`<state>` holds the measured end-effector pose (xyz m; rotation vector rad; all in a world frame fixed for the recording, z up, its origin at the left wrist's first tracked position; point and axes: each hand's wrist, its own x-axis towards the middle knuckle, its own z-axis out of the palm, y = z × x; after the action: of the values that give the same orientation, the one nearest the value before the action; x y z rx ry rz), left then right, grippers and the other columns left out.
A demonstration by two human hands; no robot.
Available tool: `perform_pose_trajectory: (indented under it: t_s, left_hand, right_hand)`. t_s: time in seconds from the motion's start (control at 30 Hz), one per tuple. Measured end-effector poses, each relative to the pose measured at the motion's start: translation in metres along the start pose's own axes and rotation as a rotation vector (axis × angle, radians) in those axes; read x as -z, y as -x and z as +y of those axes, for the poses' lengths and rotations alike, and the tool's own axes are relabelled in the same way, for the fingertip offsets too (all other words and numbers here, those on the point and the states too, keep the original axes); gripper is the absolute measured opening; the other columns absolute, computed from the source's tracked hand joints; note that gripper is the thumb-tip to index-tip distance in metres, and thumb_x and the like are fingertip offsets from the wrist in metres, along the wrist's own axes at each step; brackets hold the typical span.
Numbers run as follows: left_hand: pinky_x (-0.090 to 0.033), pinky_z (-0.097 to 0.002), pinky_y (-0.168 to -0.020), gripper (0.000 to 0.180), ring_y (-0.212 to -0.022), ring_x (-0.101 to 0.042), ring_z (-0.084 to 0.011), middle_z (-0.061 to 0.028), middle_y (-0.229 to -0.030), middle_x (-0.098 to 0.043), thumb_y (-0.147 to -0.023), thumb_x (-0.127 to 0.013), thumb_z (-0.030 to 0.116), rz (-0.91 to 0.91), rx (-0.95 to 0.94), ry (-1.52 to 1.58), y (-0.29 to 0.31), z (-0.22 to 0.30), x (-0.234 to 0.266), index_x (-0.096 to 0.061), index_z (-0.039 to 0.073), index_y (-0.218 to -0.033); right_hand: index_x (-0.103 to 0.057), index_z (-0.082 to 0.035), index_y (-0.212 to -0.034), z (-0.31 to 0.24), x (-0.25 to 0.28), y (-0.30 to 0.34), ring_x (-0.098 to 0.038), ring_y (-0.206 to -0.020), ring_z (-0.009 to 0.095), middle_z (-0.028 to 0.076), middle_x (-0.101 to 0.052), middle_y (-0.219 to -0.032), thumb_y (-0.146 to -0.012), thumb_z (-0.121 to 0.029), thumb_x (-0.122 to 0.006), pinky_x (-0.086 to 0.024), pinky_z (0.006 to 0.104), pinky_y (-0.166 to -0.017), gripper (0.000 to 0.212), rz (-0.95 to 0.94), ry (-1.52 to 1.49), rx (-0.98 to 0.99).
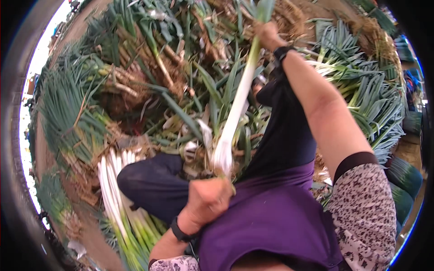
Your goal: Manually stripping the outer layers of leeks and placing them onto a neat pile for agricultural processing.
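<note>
A long leek [238, 101] stretches slantwise between my two hands, its white root end low and near my lap, its green top far and to the right. My right hand [268, 35] is wrapped round the green upper part at arm's length. Down by my lap, my left hand [209, 198] is closed at the root end, where pale, loose outer layers [222, 158] bunch up. The fingertips of the left hand are turned away, so its exact grip is partly hidden. Cut leaves and peelings [192, 147] lie below the shaft, between my legs.
Trimmed white leeks [110, 189] lie in a row beside my left knee [147, 180]. Untrimmed leeks [68, 104] with soiled roots are heaped at the left and far side. More green-leaved leeks [370, 99] pile up at the right, with dark green bundles [402, 178] near the edge.
</note>
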<state>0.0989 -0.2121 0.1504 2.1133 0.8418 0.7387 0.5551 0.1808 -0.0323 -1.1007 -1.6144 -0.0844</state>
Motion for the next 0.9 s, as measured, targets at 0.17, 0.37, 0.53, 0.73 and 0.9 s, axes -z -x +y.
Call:
perform_pose_trajectory:
  t_s: [0.17, 0.37, 0.53, 0.73, 0.9]
  left_hand:
    - [-0.041, -0.0378, -0.045, 0.025, -0.048, -0.053, -0.032, -0.0126, -0.054, -0.051, -0.08, -0.069, 0.009, 0.102, 0.52, -0.279, 0.09, 0.009, 0.017, -0.053, 0.005, -0.061]
    - [-0.049, -0.0344, -0.063, 0.053, -0.071, -0.058, -0.0236, -0.0138, -0.093, -0.061, -0.073, -0.078, 0.039, 0.4, 0.275, -0.567, -0.01, -0.053, 0.04, -0.059, -0.001, -0.102]
    - [-0.049, -0.0341, -0.075, 0.059, -0.087, -0.059, -0.0244, -0.0148, -0.101, -0.06, -0.078, -0.073, 0.044, 0.428, 0.37, -0.488, -0.009, -0.106, 0.02, -0.057, -0.003, -0.109]
    - [-0.049, -0.029, -0.071, 0.047, -0.09, -0.057, -0.0131, -0.011, -0.112, -0.06, -0.091, -0.062, 0.034, 0.246, 0.488, 0.449, -0.058, -0.13, 0.013, -0.054, 0.001, -0.124]
    - [-0.044, -0.0223, -0.061, 0.031, -0.069, -0.053, -0.0061, -0.0017, -0.077, -0.065, -0.092, -0.062, 0.027, 0.056, 0.594, 0.543, -0.061, -0.132, -0.013, -0.066, -0.004, -0.095]
  right_hand:
    - [-0.064, -0.007, -0.093, -0.08, -0.035, -0.026, -0.068, -0.082, 0.024, 0.011, -0.069, -0.084, -0.072, -0.02, -0.074, -0.052, 0.0335, -0.066, 0.027, -0.5, 0.746, -0.45]
    - [-0.056, -0.003, -0.108, -0.097, -0.049, -0.023, -0.067, -0.092, 0.029, 0.018, -0.068, -0.089, -0.076, -0.017, -0.066, -0.05, 0.0397, -0.079, 0.036, -0.155, 0.612, -0.628]
    - [-0.049, 0.004, -0.107, -0.214, -0.086, -0.036, -0.063, -0.065, 0.03, 0.018, -0.063, -0.076, -0.084, -0.021, -0.062, -0.054, 0.0419, -0.061, 0.037, 0.328, -0.689, -1.179]
    - [-0.048, -0.003, -0.106, -0.213, -0.072, -0.046, -0.055, -0.06, 0.021, 0.013, -0.059, -0.081, -0.094, -0.025, -0.051, -0.046, 0.0378, -0.053, 0.025, 0.143, -1.101, -1.232]
    - [-0.043, -0.003, -0.108, -0.16, -0.051, -0.046, -0.049, -0.063, 0.015, 0.011, -0.053, -0.084, -0.098, -0.031, -0.041, -0.042, 0.0313, -0.054, 0.03, -0.161, -1.477, -1.207]
